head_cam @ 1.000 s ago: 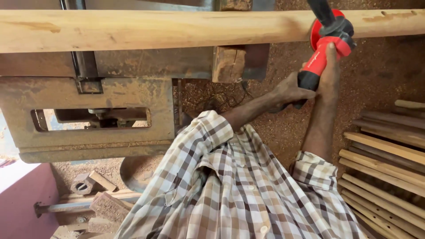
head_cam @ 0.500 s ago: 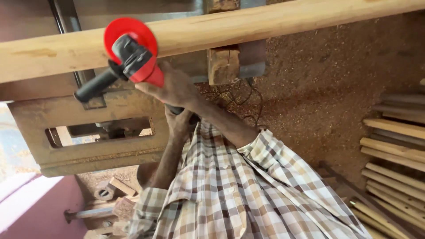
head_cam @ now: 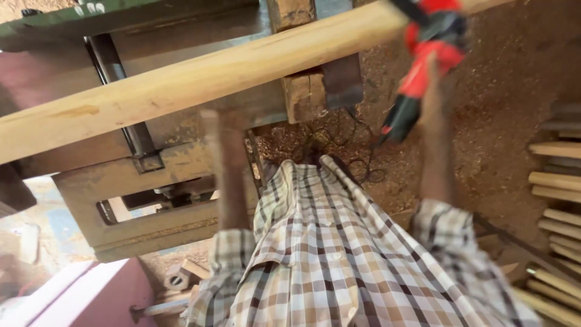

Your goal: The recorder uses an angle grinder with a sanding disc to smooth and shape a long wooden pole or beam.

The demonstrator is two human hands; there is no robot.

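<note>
- Right hand (head_cam: pixel 433 72), upper right of frame: wrapped round the body of a red-and-black angle grinder (head_cam: pixel 423 63); blurred, but fingers look clamped on it. Grinder's black handle end points down-left, its head at the top edge, just over the right end of the long beam.
- Left hand (head_cam: pixel 212 118), centre-left: reaches up under the long wooden beam (head_cam: pixel 181 85), at or touching its lower edge. Too blurred; can't tell if fingers are closed or spread.
- Beam runs diag. from left edge up to upper right, pale, rounded edge, lying across a short upright wood block (head_cam: pixel 302 94) and a rusty metal machine frame (head_cam: pixel 115 200).
- Open room: bare sawdust floor (head_cam: pixel 502 121) right of the grinder, betw. beam and stick pile; tangle of black cable (head_cam: pixel 345 145) lies on it below the block.
- Right edge: stack of pale turned wooden sticks (head_cam: pixel 557 181), well apart from the grinder.
- Machine frame, lower left: rectangular opening w/ dark parts inside, detail unclear.
- Lower left corner: pinkish surface (head_cam: pixel 91 297), small wood offcuts (head_cam: pixel 187 272) beside it.
- Bottom centre: checked shirt (head_cam: pixel 339 260), sleeves rolled.
</note>
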